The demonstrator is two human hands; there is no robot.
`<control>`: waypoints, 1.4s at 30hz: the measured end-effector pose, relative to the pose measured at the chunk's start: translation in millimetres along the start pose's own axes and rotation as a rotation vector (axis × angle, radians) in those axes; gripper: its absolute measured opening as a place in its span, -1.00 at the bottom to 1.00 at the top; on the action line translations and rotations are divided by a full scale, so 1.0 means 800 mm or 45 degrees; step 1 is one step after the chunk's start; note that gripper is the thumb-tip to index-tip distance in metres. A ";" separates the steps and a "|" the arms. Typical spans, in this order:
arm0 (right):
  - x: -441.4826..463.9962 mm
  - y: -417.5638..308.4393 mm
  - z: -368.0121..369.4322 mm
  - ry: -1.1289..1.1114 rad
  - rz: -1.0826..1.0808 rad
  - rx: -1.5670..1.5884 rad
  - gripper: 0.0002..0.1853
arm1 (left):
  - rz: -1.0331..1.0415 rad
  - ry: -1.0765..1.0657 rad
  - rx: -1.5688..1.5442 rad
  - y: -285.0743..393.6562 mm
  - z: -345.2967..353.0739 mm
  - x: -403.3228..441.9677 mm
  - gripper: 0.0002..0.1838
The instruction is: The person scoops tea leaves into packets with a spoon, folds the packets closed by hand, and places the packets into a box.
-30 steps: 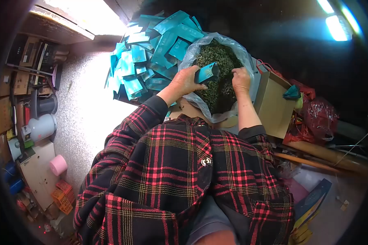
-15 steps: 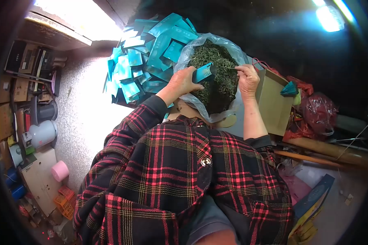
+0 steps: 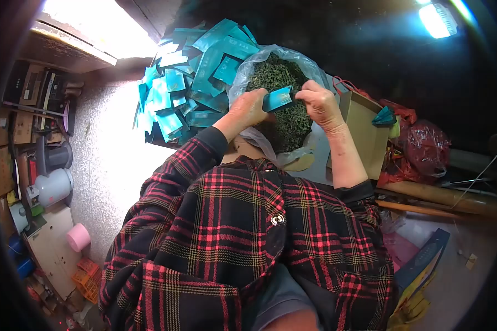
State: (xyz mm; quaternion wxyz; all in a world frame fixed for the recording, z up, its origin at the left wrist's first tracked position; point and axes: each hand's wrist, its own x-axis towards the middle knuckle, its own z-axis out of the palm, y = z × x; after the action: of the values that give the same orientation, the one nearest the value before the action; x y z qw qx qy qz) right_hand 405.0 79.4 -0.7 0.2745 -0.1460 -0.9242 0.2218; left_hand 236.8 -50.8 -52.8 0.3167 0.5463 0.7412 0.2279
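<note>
My left hand grips a small teal packet over a clear plastic bag full of dried green leaves. Close to the packet's right end, my right hand is closed with its fingertips pinched; whatever is between them is too small to make out. Many teal packets lie in a loose heap to the left of the bag.
An open cardboard box stands right of the bag, with a small teal packet at its edge. Beyond it are red plastic bags. A pink container and an orange crate are at the lower left.
My right hand has moved left, from over the bag's right side to the end of the packet. My left hand still holds the packet, now turned more level.
</note>
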 end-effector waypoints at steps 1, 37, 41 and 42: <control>0.008 -0.011 -0.001 -0.119 -0.072 -0.120 -0.86 | -0.005 -0.028 -0.012 0.003 0.000 0.001 -0.34; -0.087 0.109 0.121 0.369 0.618 0.064 -0.82 | 0.000 0.153 -0.044 -0.039 0.011 -0.012 -0.31; -0.071 0.085 0.101 0.435 0.718 0.308 -0.78 | 0.122 0.223 -0.102 -0.046 0.015 -0.012 -0.32; -0.068 0.078 0.092 0.453 0.751 0.375 -0.77 | 0.124 0.220 -0.110 -0.047 0.012 -0.013 -0.32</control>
State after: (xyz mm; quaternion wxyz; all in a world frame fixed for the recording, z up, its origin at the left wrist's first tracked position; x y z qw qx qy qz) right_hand 416.1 87.2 -110.7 0.3731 -0.4013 -0.7384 0.3930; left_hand 220.6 -71.9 -82.8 0.2636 0.5457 0.7279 0.3209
